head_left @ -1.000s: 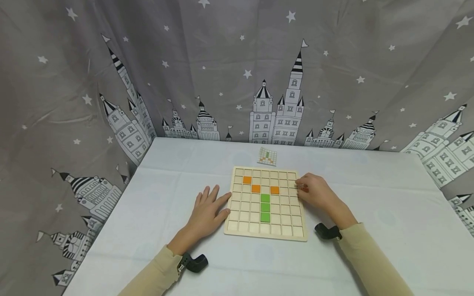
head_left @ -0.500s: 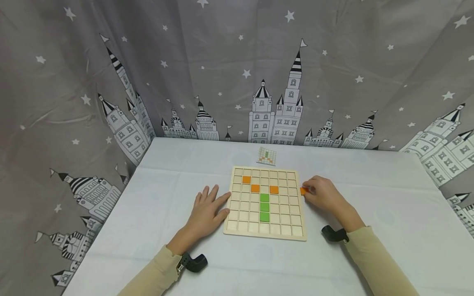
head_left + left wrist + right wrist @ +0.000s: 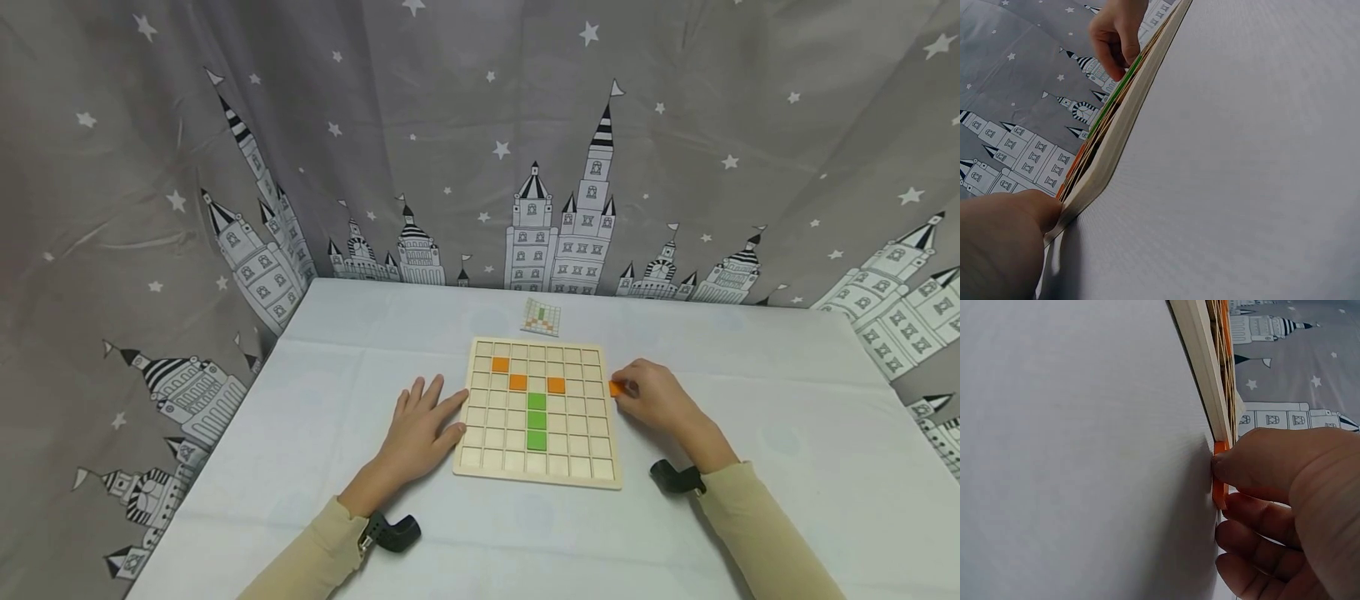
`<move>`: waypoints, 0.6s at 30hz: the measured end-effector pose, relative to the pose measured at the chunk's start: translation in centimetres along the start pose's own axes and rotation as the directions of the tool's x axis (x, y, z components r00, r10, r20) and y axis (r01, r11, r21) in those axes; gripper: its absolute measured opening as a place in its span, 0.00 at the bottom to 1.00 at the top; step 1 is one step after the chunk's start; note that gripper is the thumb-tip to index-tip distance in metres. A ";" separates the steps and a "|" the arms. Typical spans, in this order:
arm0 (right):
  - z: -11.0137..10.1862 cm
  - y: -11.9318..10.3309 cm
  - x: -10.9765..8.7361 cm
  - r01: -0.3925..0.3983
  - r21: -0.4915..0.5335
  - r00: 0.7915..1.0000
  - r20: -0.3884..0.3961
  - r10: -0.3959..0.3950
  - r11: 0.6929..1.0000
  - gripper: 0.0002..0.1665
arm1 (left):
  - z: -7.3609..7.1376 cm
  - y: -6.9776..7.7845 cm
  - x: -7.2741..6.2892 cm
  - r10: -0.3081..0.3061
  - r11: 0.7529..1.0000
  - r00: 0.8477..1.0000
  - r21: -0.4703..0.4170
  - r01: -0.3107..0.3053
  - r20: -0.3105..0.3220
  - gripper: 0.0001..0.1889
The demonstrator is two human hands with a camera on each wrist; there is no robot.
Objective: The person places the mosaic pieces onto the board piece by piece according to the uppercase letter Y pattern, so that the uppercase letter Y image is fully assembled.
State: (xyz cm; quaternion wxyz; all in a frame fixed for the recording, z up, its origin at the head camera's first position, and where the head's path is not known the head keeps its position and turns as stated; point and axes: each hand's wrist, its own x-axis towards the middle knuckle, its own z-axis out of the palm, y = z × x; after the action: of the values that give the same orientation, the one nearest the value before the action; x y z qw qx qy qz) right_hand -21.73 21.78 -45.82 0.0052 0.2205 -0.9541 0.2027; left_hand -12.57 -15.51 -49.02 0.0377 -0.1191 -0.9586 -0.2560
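Observation:
A pale wooden grid board [image 3: 495,457] lies flat on the white-covered table. In its cells sit several square tiles, among them an orange tile [image 3: 501,365] at the upper left and a green tile [image 3: 537,421] near the middle. My left hand [image 3: 422,428] rests with fingers spread, thumb and forefinger touching the board's left edge. Just off the right edge, my right hand [image 3: 658,402] pinches another orange tile [image 3: 1219,494] between thumb and fingers. In the right wrist view that tile stands close against the board's side wall.
Behind the board lies a small pattern card [image 3: 542,317] with a printed grid of green and orange squares. A grey curtain [image 3: 435,108] with castles and stars hangs along the table's far edge. Each wrist wears a black camera mount [image 3: 396,533].
My right hand has drawn back to the right from over the board's edge, bringing the pinched orange tile just outside it. The left hand stays where it was.

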 end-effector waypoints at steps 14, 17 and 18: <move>0.3 -0.5 0.0 0.009 0.003 1.000 -0.002 -0.009 1.000 0.15 | -0.1 0.1 0.0 0.005 1.000 1.000 0.003 -0.005 -0.006 0.26; 0.3 -0.6 0.0 0.008 0.000 1.000 0.000 -0.008 1.000 0.14 | -0.1 0.1 0.0 0.004 1.000 1.000 0.003 -0.004 -0.005 0.26; 0.3 -0.6 0.0 0.008 0.000 1.000 -0.001 -0.008 1.000 0.14 | -0.1 0.1 -0.1 0.005 1.000 1.000 0.003 -0.005 -0.006 0.26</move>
State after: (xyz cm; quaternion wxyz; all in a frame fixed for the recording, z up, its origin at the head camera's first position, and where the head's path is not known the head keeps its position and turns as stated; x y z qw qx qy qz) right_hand -21.47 21.19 -45.86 0.0066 0.2240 -0.9533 0.2025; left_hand -12.49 -15.48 -48.92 0.0412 -0.1207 -0.9585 -0.2550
